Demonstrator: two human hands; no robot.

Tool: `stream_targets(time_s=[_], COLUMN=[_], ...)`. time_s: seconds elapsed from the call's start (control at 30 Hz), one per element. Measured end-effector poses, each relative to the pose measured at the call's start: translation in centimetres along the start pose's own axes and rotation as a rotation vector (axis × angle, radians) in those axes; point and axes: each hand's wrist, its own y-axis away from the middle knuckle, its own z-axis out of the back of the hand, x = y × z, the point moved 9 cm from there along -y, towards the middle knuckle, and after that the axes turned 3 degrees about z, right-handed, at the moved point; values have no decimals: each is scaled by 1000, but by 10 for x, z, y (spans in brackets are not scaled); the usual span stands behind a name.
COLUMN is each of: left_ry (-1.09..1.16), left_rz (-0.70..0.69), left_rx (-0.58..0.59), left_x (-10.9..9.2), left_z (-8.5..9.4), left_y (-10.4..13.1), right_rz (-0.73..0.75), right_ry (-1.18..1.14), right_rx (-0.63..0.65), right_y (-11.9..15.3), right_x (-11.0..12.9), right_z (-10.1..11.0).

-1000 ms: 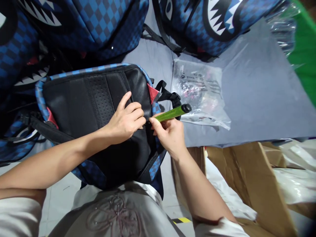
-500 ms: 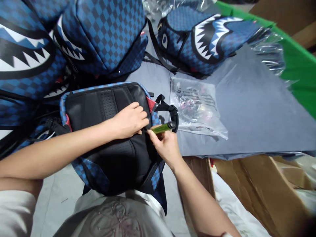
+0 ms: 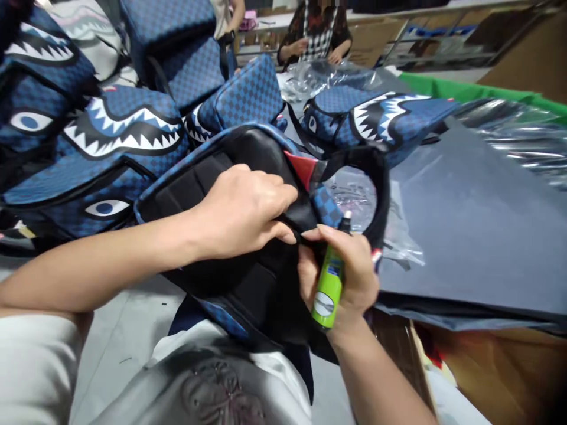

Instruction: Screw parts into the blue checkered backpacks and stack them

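Note:
A blue-and-black checkered backpack [image 3: 266, 277] is tilted in front of my body, its black padded back panel facing up. My left hand [image 3: 248, 206] lies across that panel, fingers curled and thumb and fingertips pinching its black material. Close beside it, my right hand [image 3: 349, 265] pinches the same panel between thumb and finger. A bright green tube [image 3: 330, 289] with a black narrow end and a white oval on its label is also held in my right hand, against the palm. A black strap loop [image 3: 381, 189] arches up at the backpack's right side, near a red corner tab [image 3: 303, 168].
Several shark-mouth checkered backpacks [image 3: 128, 136] crowd the left, and another [image 3: 385, 118] lies on the grey table [image 3: 487, 236]. A clear plastic bag [image 3: 403, 230] is partly hidden behind the strap. Cardboard [image 3: 509, 366] stands at lower right. Another person [image 3: 316, 35] is across the table.
The view has lifted, showing more of the room. The backpack is tilted up more and turned. The green tube now points downward from my right hand, its label showing.

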Motion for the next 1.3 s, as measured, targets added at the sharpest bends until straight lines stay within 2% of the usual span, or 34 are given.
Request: stream_targets(time_s=[0.07,0.13,0.2,0.23,0.27,0.37,0.4,0.43,0.53,0.57,0.63,0.73,0.83,0.9,1.03,1.17,1.23,1.3], left_ry=[35,100,227,278,297,141,72,27,-22,-28,-47,-55,-88,-147,-220,-179,-163,-137], left_rz=[115,205,228,227,218,170,148,123,117,113,82,1,-29,-22,43,43,39,42], left_rx=[-5,87,246,281,261,50,43,96,345,387,386,305,246,255,300,259,239,242], left_x=[4,14,24,30,36,52,55,56,63,65,65,56,48,45,46,46,45,46], left_z=[0,-24,-57,-67,-70,-54,-53,-59,-93,-102,-114,-114,-109,-112,-130,-136,-134,-134], left_y=[18,35,47,50,50,37,30,22,2,-3,-10,-7,4,8,1,-6,-6,-5], right_rz=[71,107,131,127,109,55,47,41,4,-6,-15,-34,-116,-213,-346,-553,-572,-518], right_ry=[-16,-30,-54,-69,-76,-55,-55,-63,-128,-150,-166,-154,-191,-236,-227,-146,-54,24], right_rx=[71,196,319,354,367,365,367,371,394,413,453,447,408,414,509,485,468,489], right_y=[-4,7,25,33,38,41,39,38,40,43,52,59,57,55,59,65,60,51], right_x=[6,3,-4,-8,-13,-20,-18,-16,-5,-1,4,0,-18,-34,-55,-81,-87,-87], right_z=[-7,-26,-48,-56,-62,-70,-72,-73,-75,-76,-77,-72,-67,-69,-78,-71,-65,-66])
